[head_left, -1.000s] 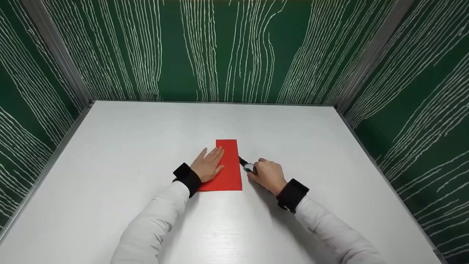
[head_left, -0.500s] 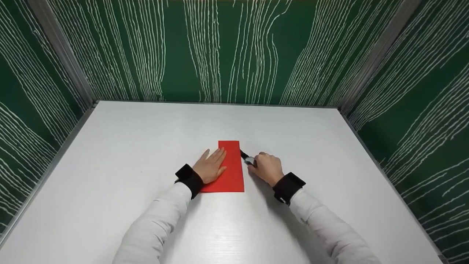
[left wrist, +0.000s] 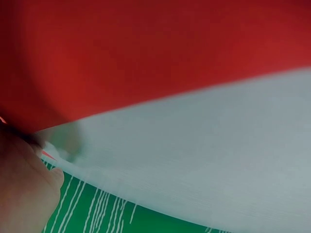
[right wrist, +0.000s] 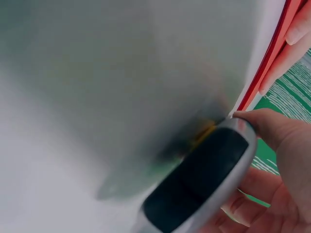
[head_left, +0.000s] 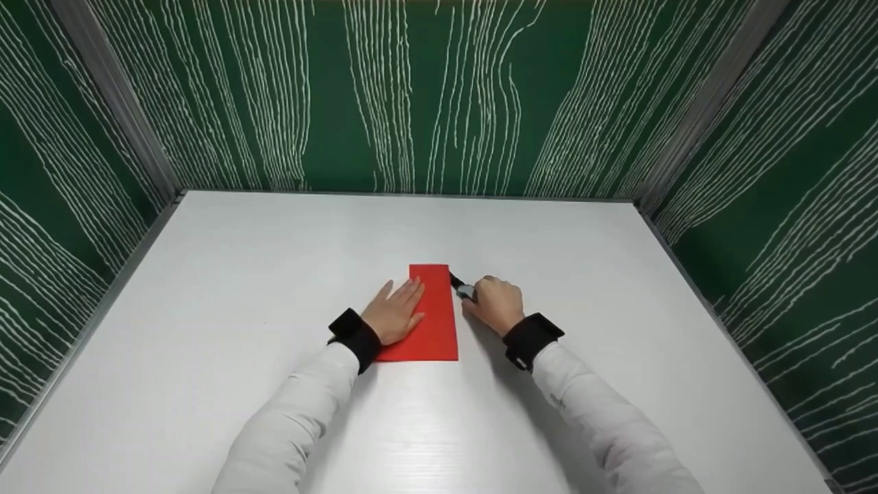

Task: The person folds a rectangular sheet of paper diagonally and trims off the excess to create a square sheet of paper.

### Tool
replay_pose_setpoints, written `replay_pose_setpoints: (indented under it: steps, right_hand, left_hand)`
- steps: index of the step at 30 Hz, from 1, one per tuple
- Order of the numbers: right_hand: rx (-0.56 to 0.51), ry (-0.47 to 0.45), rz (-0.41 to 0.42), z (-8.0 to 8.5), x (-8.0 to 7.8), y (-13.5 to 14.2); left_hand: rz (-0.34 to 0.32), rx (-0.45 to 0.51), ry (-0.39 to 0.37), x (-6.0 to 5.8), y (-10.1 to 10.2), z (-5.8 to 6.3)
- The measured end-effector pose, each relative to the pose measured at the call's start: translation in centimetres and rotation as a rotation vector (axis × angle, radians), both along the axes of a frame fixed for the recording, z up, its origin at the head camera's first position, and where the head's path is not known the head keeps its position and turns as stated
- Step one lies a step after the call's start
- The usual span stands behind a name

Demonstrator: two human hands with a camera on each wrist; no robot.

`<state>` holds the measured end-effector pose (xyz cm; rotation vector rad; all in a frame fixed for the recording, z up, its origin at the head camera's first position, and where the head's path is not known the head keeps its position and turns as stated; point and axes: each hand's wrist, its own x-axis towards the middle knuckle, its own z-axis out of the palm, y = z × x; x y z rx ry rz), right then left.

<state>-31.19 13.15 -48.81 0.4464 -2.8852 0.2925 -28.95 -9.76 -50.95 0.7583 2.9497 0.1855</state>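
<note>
A folded red paper (head_left: 439, 322) lies on the white table, its long side running away from me. My left hand (head_left: 392, 315) rests flat on its left half with fingers spread; in the left wrist view the red paper (left wrist: 160, 53) fills the top. My right hand (head_left: 499, 302) grips a utility knife with a grey-and-black handle (right wrist: 199, 174). Its dark front end (head_left: 455, 279) meets the paper's right edge near the far corner. In the right wrist view the layered red edge (right wrist: 267, 63) runs beside my thumb, and the knife's tip is hidden.
The white table (head_left: 274, 240) reaches back to green walls (head_left: 439, 103) with wavy white lines. Grey metal posts (head_left: 113, 103) stand at the back corners. Black bands (head_left: 355, 337) circle both wrists over white sleeves.
My right hand has slid away from me along the paper's right edge with the knife, from about a third of the way down to close to the far corner. My left hand stays on the paper.
</note>
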Motion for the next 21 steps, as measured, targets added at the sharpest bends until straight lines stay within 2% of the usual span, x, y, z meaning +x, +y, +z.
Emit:
replay_pose_setpoints:
  steps: [6, 15, 21]
  right_hand:
    - [-0.001, -0.011, -0.027, 0.2, -0.6, -0.4]
    - [-0.008, 0.013, -0.081, -0.1, -1.9, 0.0]
    - [-0.007, 0.013, -0.08, -0.1, -2.1, 0.1]
  left_hand:
    - [-0.005, 0.019, 0.0, 0.2, -0.1, 0.4]
    - [0.002, -0.003, -0.013, 0.2, 0.0, -0.1]
    - [0.004, 0.02, -0.003, 0.3, 0.0, 0.2]
